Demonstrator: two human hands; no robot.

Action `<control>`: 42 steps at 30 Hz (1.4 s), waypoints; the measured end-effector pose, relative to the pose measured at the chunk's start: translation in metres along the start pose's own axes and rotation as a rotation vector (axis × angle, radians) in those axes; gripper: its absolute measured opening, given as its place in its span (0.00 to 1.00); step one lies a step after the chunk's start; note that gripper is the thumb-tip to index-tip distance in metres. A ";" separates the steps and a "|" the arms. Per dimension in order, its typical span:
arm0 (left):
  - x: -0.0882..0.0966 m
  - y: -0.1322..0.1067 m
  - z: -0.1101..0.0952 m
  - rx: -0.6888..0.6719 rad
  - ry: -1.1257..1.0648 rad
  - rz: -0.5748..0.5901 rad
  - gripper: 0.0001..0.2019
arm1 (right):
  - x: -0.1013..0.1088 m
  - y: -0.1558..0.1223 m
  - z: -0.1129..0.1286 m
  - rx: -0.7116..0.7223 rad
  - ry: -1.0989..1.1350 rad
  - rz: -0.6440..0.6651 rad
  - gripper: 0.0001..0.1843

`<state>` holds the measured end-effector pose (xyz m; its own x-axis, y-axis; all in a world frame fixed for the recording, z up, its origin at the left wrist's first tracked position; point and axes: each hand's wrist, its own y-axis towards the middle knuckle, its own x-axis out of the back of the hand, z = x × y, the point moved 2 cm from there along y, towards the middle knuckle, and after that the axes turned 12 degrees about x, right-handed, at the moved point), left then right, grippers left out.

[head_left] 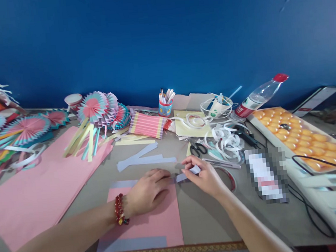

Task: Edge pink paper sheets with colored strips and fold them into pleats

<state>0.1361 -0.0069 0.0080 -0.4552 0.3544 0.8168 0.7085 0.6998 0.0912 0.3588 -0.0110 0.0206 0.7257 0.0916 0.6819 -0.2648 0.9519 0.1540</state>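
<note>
A pink paper sheet lies in front of me, with a lilac strip along its near edge and another along its far edge. My left hand rests on the sheet's far right part, palm down and fingers stretched, holding nothing. Just right of it, my right hand pinches a lilac paper strip between thumb and fingers. The strip's left end reaches the sheet's far right corner; whether it touches the sheet is hidden. Beyond the hands lie several loose lilac strips.
A roll of tape sits beside my right hand, with black scissors and curled white strips behind. Pink sheets and folded paper fans are at left. A bottle leans near a bumpy orange-topped box.
</note>
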 end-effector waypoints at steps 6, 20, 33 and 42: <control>-0.003 0.000 -0.006 -0.038 0.172 0.052 0.19 | 0.012 -0.005 -0.002 -0.089 -0.058 0.116 0.05; -0.014 -0.003 -0.008 0.017 0.379 0.066 0.20 | -0.001 -0.029 -0.002 -0.078 -0.192 0.190 0.08; -0.008 -0.006 -0.004 -0.034 0.216 -0.003 0.21 | 0.023 -0.028 -0.009 -0.007 -0.202 -0.140 0.06; -0.011 -0.003 -0.002 -0.041 0.420 0.023 0.23 | 0.011 -0.020 -0.004 -0.151 0.300 -0.160 0.14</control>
<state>0.1404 -0.0140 -0.0005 -0.1859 0.0798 0.9793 0.7404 0.6666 0.0863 0.3748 -0.0278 0.0222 0.9100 -0.0015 0.4146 -0.0527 0.9915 0.1193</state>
